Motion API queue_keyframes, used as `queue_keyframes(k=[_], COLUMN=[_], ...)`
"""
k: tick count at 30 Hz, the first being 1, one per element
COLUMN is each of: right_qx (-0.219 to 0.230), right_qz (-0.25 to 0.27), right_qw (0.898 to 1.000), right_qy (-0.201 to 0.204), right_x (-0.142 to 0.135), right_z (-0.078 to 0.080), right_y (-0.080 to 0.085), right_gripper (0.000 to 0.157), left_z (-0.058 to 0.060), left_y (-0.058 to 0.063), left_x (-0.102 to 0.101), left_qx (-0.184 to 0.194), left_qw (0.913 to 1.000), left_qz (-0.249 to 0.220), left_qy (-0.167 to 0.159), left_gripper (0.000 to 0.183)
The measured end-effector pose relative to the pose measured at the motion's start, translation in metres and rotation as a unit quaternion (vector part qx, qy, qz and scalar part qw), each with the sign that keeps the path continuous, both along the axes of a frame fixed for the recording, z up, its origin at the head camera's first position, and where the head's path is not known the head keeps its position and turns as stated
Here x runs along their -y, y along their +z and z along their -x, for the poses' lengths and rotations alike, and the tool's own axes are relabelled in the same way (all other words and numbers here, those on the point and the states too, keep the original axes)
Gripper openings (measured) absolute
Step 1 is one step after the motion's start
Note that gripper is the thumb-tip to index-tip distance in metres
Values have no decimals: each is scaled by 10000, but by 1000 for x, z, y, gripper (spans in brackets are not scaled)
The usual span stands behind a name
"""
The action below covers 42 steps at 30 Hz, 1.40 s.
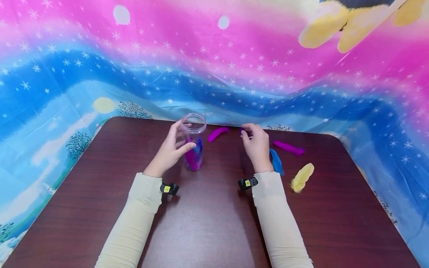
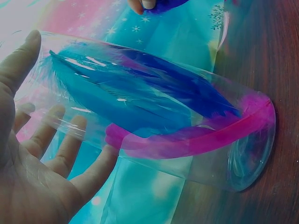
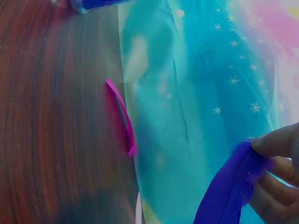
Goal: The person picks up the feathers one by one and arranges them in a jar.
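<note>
A clear plastic jar (image 1: 194, 130) stands upright and uncovered on the table. My left hand (image 1: 171, 149) holds it from the left, thumb at the front and fingers round the far side. Inside it, the left wrist view shows a light blue feather (image 2: 121, 102), a dark blue feather (image 2: 187, 86) and a magenta feather (image 2: 177, 147). To the right of the jar, my right hand (image 1: 258, 143) pinches a purple feather (image 3: 229, 184) by one end between thumb and fingers, raised above the table. In the head view the hand hides most of this feather.
A magenta feather (image 1: 218, 134) lies between the jar and my right hand, near the table's far edge. Another magenta feather (image 1: 289, 147), a blue feather (image 1: 276, 162) and a yellow feather (image 1: 302, 178) lie at the right. A printed cloth (image 1: 214, 82) hangs behind the brown table (image 1: 201, 223).
</note>
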State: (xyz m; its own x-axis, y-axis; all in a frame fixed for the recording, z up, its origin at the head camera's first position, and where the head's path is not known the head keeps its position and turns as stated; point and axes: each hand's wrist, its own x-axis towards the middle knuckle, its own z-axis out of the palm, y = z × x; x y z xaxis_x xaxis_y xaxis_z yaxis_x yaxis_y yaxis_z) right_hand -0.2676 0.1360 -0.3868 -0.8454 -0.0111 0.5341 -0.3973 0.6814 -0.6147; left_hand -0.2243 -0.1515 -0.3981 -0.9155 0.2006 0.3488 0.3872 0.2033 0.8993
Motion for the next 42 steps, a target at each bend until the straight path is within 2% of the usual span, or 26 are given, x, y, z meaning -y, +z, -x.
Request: queue_keyframes(k=[13, 22, 27, 35, 42], right_qx=[-467, -1168, -1498, -1617, -1677], right_qz=[190, 264, 542, 1051, 1295], right_qw=[9987, 9928, 9872, 9810, 9772], right_qy=[13, -22, 75, 196, 152], right_x=[4, 5, 8, 14, 18], right_z=[-3, 0, -3, -9, -11], right_y=[8, 11, 14, 22, 28], right_gripper=[16, 13, 14, 16, 17], left_z=[0, -2, -2, -2, 0], left_y=[2, 3, 4, 3, 1], left_x=[-1, 0, 0, 0, 0], left_qx=[10, 49, 88, 52, 0], left_qw=[10000, 10000, 10000, 10000, 10000], left_qz=[-29, -35, -33, -55, -81], left_qy=[-16, -22, -19, -25, -41], left_gripper=[81, 81, 80, 80, 80])
